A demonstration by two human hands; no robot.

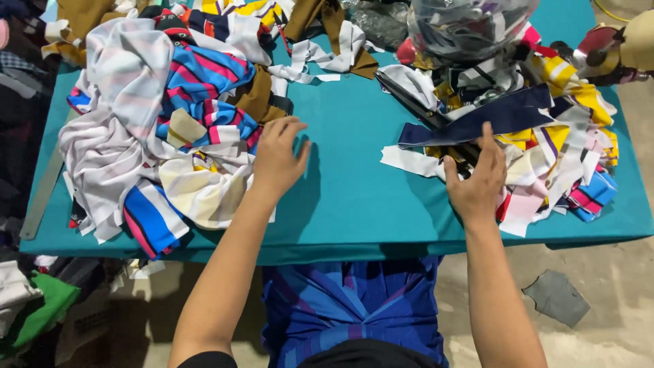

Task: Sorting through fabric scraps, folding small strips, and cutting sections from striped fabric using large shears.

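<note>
At right of frame, right hand (477,180) resting open-fingered on navy strip (490,116), lying lengthwise left-right; left hand (278,158) spreading open beside striped pile (170,136).

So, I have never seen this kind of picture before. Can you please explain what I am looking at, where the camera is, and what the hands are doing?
There is one picture, taken by a camera worn on a person's head and looking down, so the two bare arms reaching forward belong to that person. In front of them is a table with a teal cloth. On its left lies a heap of striped fabric pieces, and on its right a pile of colourful cut strips, with a clear plastic bag of scraps behind. The left hand rests open at the edge of the left heap and grips nothing. The right hand touches the right pile, near a dark blue strip and black scissors.
</note>
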